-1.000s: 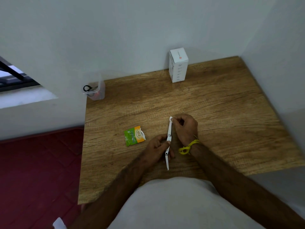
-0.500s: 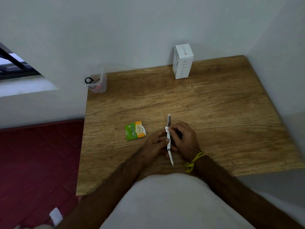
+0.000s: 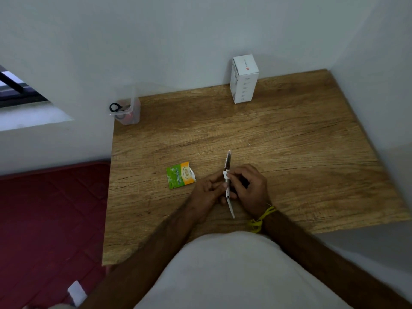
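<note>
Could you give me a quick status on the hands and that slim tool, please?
Left hand grips slim white tool mid-shaft. Right hand pinches white pad against it. Green sachet lies apart, nothing obstructing.

No txt fully legible. On white box (image 3: 244, 85), far edge of desk (image 3: 289, 141): small red logo mark on top face, grey print lines down front side, too small to read. On green-orange sachet (image 3: 180, 175): pale script along green half, round emblem on orange half, blurred, unreadable. On slim white tool (image 3: 227, 188): no mark made out.
</note>
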Demonstrator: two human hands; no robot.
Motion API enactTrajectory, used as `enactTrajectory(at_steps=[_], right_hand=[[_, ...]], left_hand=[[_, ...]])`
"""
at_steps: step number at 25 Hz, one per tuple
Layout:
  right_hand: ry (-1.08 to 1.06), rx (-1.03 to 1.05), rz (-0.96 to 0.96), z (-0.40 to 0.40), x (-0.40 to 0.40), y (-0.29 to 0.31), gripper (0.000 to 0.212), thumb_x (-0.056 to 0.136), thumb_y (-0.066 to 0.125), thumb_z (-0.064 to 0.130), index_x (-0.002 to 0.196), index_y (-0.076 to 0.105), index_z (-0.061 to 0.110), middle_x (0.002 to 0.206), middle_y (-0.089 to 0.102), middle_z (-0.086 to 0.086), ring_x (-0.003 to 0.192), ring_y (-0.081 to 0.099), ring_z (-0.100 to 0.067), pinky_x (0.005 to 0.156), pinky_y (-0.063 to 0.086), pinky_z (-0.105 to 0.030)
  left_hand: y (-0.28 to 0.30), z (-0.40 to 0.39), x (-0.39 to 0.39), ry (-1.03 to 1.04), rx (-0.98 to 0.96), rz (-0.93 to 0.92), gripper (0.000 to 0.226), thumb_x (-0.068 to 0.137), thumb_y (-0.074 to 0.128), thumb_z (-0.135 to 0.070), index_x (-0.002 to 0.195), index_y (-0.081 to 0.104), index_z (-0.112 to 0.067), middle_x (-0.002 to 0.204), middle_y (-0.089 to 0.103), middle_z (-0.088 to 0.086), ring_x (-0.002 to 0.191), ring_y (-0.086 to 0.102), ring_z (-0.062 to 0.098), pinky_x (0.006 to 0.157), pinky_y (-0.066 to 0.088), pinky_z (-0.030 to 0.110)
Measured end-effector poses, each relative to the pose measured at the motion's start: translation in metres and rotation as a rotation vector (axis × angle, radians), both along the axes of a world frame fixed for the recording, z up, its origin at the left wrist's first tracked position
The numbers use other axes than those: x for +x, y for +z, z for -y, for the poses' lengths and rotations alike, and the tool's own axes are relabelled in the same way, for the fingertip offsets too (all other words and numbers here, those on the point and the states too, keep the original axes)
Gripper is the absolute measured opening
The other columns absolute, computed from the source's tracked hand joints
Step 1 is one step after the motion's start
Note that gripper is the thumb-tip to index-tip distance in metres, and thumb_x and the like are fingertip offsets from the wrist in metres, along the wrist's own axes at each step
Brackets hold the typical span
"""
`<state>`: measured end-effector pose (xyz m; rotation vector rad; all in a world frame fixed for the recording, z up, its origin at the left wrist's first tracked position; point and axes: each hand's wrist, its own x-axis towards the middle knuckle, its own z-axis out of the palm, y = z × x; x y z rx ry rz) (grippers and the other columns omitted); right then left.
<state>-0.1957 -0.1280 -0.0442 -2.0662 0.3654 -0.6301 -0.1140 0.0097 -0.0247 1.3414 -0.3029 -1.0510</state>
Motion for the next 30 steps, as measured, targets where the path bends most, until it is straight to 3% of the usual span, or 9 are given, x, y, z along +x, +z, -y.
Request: enactTrajectory(at_steps=[6,10,14,18,21,25,27,30], right_hand=[[-0.063,0.099,0.009,-0.002,0.002,0.004,0.008,0.085,0.074,0.006,0.09,0.072,0.012,0.083,0.065,0.001,0.081,0.062,-0.013,0.069,0.052,-0.03],[-0.021,0.106,-0.019,-0.002,-0.001,0.003,0.008,0.083,0.076,0.004,0.087,0.073,0.01,0.084,0.063,0.003,0.081,0.059,-0.006,0.071,0.048,-0.018],[-0.027,0.168,-0.026,0.0,0.0,0.004,0.007,0.084,0.076,0.004,0.085,0.072,0.01,0.084,0.062,-0.001,0.079,0.06,-0.01,0.069,0.049,-0.02],[-0.071,0.253,-0.01,-0.003,-0.001,0.011,0.006,0.082,0.076,0.0,0.083,0.072,0.004,0.085,0.062,-0.007,0.076,0.059,-0.001,0.067,0.046,-0.009],[0.009,0.27,-0.024,-0.004,-0.004,0.011,0.004,0.082,0.074,-0.004,0.084,0.071,-0.002,0.088,0.061,-0.012,0.079,0.06,0.004,0.065,0.047,-0.005],[0.008,0.172,-0.047,-0.001,-0.002,0.003,0.006,0.082,0.075,0.001,0.085,0.073,0.006,0.087,0.06,0.0,0.082,0.061,-0.004,0.07,0.049,-0.018],[0.021,0.14,-0.045,-0.001,-0.002,-0.001,0.006,0.082,0.075,0.004,0.085,0.073,0.008,0.087,0.06,0.002,0.082,0.06,-0.01,0.07,0.051,-0.026],[0.052,0.073,-0.018,0.0,-0.005,-0.005,0.005,0.083,0.075,0.007,0.086,0.073,0.009,0.088,0.06,0.001,0.085,0.059,-0.016,0.072,0.05,-0.031]], left_hand=[[-0.001,0.001,-0.001,0.02,0.025,0.0,0.036,0.1,0.052,-0.004,0.134,0.058,-0.014,0.092,0.074,0.014,0.078,0.071,0.017,0.057,0.048,0.02],[-0.002,0.001,-0.002,0.016,0.048,0.024,0.035,0.1,0.052,-0.004,0.134,0.057,-0.007,0.092,0.074,0.01,0.073,0.069,0.011,0.057,0.047,0.018],[0.002,0.001,-0.004,0.032,0.044,0.005,0.038,0.099,0.054,-0.003,0.136,0.056,-0.013,0.093,0.075,0.008,0.075,0.07,0.01,0.057,0.046,0.018],[0.005,0.002,-0.003,0.061,0.058,0.003,0.045,0.097,0.056,-0.003,0.139,0.052,-0.019,0.105,0.075,0.009,0.079,0.071,0.011,0.056,0.047,0.017],[0.008,0.001,-0.006,0.047,0.089,0.041,0.044,0.097,0.056,-0.002,0.136,0.054,-0.023,0.103,0.075,0.007,0.074,0.069,0.006,0.056,0.048,0.016],[0.012,0.004,-0.004,-0.008,0.115,0.031,0.038,0.1,0.053,-0.006,0.137,0.053,-0.019,0.113,0.073,0.013,0.088,0.072,0.019,0.064,0.058,0.026],[0.012,0.004,-0.003,0.05,0.135,-0.068,0.031,0.104,0.048,-0.019,0.135,0.053,-0.015,0.121,0.069,0.017,0.1,0.071,0.031,0.074,0.061,0.036],[0.015,0.005,-0.001,0.09,0.174,-0.172,0.032,0.106,0.042,-0.03,0.131,0.056,-0.015,0.121,0.069,0.017,0.104,0.07,0.036,0.077,0.061,0.042]])
